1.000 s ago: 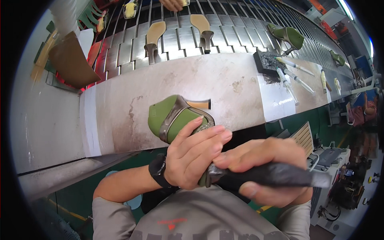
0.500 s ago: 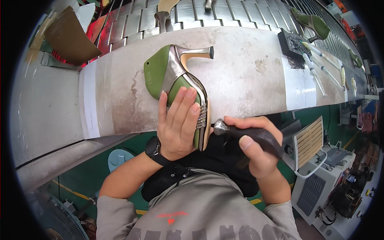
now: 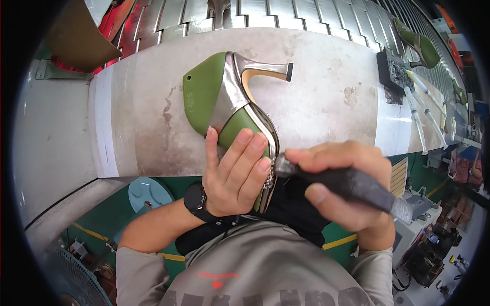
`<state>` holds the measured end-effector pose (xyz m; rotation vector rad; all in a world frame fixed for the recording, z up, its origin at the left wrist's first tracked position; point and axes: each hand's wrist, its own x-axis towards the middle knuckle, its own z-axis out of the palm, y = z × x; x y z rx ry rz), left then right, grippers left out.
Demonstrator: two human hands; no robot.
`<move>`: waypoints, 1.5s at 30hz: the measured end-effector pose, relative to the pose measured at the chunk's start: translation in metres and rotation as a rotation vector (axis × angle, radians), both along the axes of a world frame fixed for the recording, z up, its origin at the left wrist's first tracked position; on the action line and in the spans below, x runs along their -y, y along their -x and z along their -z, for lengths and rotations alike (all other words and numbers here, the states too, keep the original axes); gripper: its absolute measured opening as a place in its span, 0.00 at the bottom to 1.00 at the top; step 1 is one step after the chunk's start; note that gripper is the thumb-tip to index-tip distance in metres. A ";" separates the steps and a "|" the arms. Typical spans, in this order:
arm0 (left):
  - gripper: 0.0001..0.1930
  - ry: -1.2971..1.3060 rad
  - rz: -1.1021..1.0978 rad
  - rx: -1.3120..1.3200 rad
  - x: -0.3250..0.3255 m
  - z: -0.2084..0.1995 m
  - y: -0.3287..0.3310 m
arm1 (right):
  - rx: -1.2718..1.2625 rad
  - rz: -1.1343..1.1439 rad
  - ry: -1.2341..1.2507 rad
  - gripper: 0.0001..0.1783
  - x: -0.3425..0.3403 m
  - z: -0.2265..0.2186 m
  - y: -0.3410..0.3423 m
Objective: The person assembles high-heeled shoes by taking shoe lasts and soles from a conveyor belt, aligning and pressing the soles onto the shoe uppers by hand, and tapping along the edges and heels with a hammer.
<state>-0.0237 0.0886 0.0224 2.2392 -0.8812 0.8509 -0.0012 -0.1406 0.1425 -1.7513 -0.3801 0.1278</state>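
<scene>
A silver high-heeled shoe (image 3: 232, 92) on a green shoe last (image 3: 204, 89) lies on its side on the worktable, its heel pointing right. Across its front part, my left hand (image 3: 232, 178) holds it steady, fingers extended and thumb hidden. The toe reaches past the table's near edge toward my body. A glittering strap (image 3: 269, 176) shows beside my fingertips. My right hand (image 3: 347, 178) grips a dark-handled tool (image 3: 352, 186) with a blunt, rounded metal head. That head is at the sole edge near the strap; whether it touches cannot be told.
A slatted metal conveyor (image 3: 301, 14) runs behind the pale worktable (image 3: 326, 81). At the right are a dark block (image 3: 392, 74), several syringes (image 3: 416, 115) and another green last with a heel (image 3: 421, 46). A brown sheet (image 3: 84, 38) stands at left, with a blue round stool (image 3: 148, 194) below.
The tool has come left against or close to the sole edge. The shoe and my left hand sit slightly lower and further right in view, as the whole view has shifted.
</scene>
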 end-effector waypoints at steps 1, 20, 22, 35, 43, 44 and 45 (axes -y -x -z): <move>0.21 0.008 -0.014 0.011 0.000 0.002 0.000 | 0.045 -0.048 0.012 0.15 0.000 0.001 0.000; 0.30 -0.053 0.023 0.010 -0.003 -0.004 -0.004 | 0.030 0.053 0.083 0.16 -0.021 -0.001 0.065; 0.38 -0.105 0.040 0.041 -0.004 -0.003 -0.004 | 0.031 0.059 0.067 0.17 -0.017 0.007 0.083; 0.43 -0.122 0.041 0.002 -0.002 -0.001 0.001 | 0.269 0.562 -0.527 0.24 -0.022 -0.006 0.094; 0.32 -0.052 -0.012 -0.025 0.008 0.007 -0.006 | -0.076 0.394 -0.254 0.16 -0.028 0.006 0.023; 0.42 -0.133 -0.011 -0.039 0.006 0.006 -0.003 | 0.015 0.404 -0.241 0.16 -0.019 0.013 0.022; 0.43 -0.120 0.001 -0.047 0.008 0.008 -0.002 | 0.069 0.391 -0.291 0.15 -0.009 0.015 0.022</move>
